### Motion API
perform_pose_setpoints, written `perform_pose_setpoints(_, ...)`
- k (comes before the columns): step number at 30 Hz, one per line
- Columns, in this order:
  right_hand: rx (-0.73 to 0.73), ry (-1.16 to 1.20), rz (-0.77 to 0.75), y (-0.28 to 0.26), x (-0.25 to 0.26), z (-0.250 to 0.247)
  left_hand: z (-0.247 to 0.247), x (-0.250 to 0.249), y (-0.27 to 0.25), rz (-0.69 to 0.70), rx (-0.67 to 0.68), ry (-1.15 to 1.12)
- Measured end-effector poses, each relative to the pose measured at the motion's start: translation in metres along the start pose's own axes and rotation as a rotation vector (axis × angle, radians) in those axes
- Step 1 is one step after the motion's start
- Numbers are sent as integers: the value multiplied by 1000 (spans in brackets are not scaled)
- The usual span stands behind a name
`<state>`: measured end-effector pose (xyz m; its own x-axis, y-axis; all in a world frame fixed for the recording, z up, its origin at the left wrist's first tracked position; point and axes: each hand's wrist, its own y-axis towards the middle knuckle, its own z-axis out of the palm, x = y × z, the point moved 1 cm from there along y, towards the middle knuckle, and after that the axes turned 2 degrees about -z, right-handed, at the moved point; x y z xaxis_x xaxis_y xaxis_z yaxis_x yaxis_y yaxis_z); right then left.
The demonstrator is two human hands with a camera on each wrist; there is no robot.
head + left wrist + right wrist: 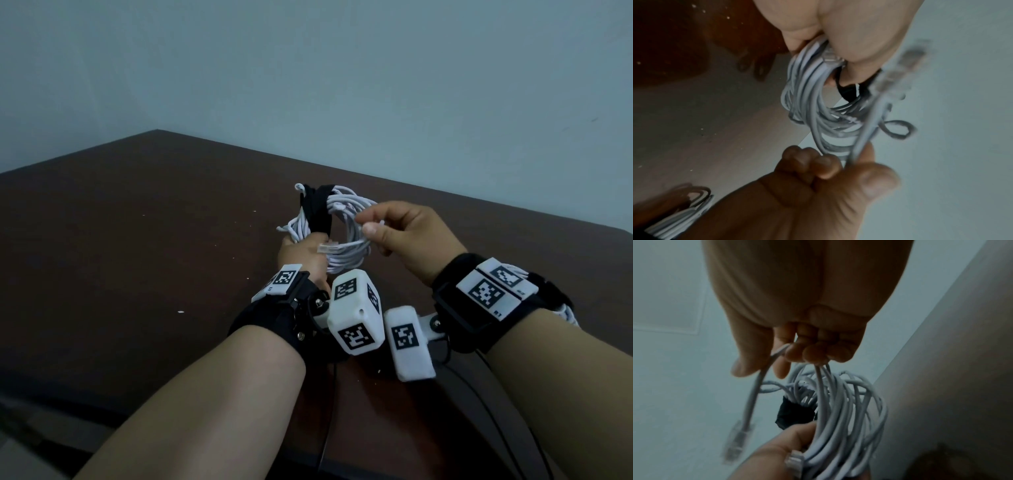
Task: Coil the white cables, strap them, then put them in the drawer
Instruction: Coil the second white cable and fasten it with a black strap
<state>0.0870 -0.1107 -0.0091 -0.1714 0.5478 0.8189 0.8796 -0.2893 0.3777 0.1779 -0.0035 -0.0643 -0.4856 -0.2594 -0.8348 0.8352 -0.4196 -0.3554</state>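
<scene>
A coil of white cable [346, 219] is held up above the brown table [137, 246]. A black strap [318, 212] wraps its far left side. My left hand [301, 248] grips the coil's lower left, next to a clear plug [329, 247]. My right hand [370, 226] pinches a loose cable end between thumb and fingers at the coil's right. In the right wrist view that loose end hangs down to a second clear plug [735, 443] beside the coil [840, 418] and strap [795, 415]. The left wrist view shows the coil [818, 113] between both hands. No drawer is in view.
The table's near edge runs below my forearms, and a pale wall [342, 85] stands behind the table. More white cable [568, 313] shows partly behind my right wrist band, and a white cable bundle [684, 211] shows at the lower left of the left wrist view.
</scene>
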Motion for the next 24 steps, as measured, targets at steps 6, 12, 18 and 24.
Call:
perform_pose_setpoints(6,13,-319,-14,-1,4,1,3,-5,-2,-58,32,-100)
perform_pose_setpoints(12,17,-547,-7,4,4,6,5,-5,-3,-111,89,-244)
perform_pose_setpoints(18,-65,-539,38,4,1,5,9,-8,-13,-116,213,-299)
perform_pose_setpoints(24,-60,-570,120,3,-4,4,13,-5,-6,-52,332,-465)
